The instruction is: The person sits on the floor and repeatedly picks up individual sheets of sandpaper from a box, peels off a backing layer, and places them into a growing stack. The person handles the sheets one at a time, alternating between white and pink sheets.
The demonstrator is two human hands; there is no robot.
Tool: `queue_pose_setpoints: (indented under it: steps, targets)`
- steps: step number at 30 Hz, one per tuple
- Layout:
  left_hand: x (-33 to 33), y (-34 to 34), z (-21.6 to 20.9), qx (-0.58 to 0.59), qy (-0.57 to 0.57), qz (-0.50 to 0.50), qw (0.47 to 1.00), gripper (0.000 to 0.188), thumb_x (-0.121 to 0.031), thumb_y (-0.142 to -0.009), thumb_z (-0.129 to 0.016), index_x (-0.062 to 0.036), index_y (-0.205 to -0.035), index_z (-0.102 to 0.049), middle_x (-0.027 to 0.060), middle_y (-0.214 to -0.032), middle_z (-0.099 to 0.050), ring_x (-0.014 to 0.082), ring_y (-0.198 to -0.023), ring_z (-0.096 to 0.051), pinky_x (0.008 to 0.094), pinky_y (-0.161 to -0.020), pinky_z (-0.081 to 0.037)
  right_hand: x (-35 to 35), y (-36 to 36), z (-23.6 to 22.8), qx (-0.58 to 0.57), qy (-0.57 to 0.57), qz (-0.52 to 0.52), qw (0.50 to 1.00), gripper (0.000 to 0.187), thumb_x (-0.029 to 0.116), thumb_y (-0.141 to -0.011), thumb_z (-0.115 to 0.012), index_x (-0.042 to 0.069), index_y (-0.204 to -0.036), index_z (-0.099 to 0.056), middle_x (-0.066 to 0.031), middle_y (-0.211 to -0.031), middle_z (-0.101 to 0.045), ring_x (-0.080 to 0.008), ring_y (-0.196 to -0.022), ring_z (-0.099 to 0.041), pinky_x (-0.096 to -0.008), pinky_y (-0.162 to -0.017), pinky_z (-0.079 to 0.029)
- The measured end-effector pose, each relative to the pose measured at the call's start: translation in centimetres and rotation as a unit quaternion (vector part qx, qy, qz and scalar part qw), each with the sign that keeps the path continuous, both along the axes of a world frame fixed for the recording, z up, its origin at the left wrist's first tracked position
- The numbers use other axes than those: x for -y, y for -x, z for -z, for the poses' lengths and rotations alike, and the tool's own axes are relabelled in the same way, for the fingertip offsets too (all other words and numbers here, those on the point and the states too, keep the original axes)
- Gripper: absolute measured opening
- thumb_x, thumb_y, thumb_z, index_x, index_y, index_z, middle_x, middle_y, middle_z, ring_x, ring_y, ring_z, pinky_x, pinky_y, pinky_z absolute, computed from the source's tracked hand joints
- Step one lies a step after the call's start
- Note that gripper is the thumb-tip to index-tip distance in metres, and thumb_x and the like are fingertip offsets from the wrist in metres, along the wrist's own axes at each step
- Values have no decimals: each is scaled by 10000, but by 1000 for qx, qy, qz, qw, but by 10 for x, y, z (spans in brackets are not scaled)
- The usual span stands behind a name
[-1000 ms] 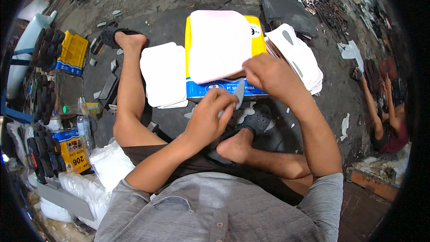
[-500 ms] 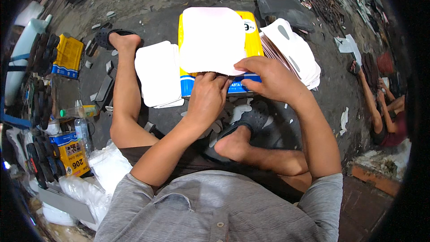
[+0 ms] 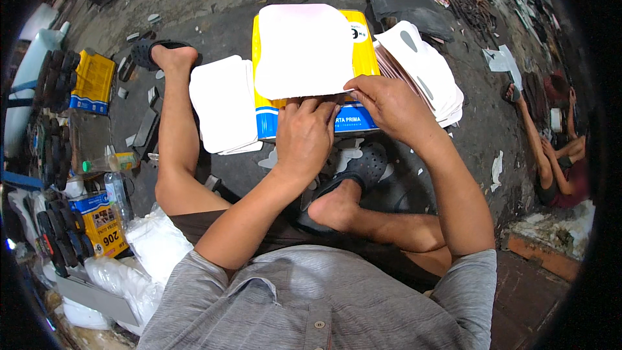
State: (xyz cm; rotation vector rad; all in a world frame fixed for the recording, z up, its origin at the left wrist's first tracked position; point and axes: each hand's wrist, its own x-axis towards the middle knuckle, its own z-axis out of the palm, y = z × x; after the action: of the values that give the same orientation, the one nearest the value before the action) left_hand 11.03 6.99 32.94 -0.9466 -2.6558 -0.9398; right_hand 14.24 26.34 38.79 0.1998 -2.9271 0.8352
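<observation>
A white, rounded sheet (image 3: 303, 48) with a faint pink tint lies on a yellow and blue tin (image 3: 366, 58) in front of me. My right hand (image 3: 392, 107) is closed in a pinch on the sheet's near right corner. At the near edge, my left hand (image 3: 303, 131) has its fingers tucked beneath the sheet, over the tin's blue band; the fingertips are hidden, so its grip is unclear. Left of the tin rests a stack of white cut sheets (image 3: 223, 107). On the right, a fanned pile of white shaped pieces (image 3: 427, 81) leans by the tin, grey ovals on the top one.
Dark sandals (image 3: 369, 163) are on my feet, either side of the tin. Plastic bottles (image 3: 116, 188), more yellow tins (image 3: 94, 81) and white plastic bags (image 3: 155, 240) crowd the left. Scraps litter the dark floor. Another person (image 3: 560, 168) sits at the far right.
The right fingers have closed in a pinch on the sheet's corner. The tin and stacks appear slightly farther left and higher in view. My left hand stays at the sheet's near edge.
</observation>
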Motion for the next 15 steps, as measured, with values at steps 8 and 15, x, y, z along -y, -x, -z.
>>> queue_pose_setpoints:
  steps: [8,15]
  targets:
    - [-2,0,-3,8,0,-8,1000,207,-182,-933,-720,-90,-1103,-794,78,-1061,-714,313,-965,-606,434,-844,-470,-1,6,-5,-19,3,17,1000,184,176,-1006,-624,33,-1086,-706,-248,-950,-726,-444,-902,-708,-521,-795,-565]
    - [-4,2,-2,-1,-25,-3,1000,193,-173,-918,-732,-89,-1081,-793,75,-1060,-711,321,-964,-606,435,-824,-476,-4,7,-10,-12,28,34,999,192,186,-1001,-636,37,-1099,-707,-254,-937,-720,-461,-882,-701,-524,-796,-561]
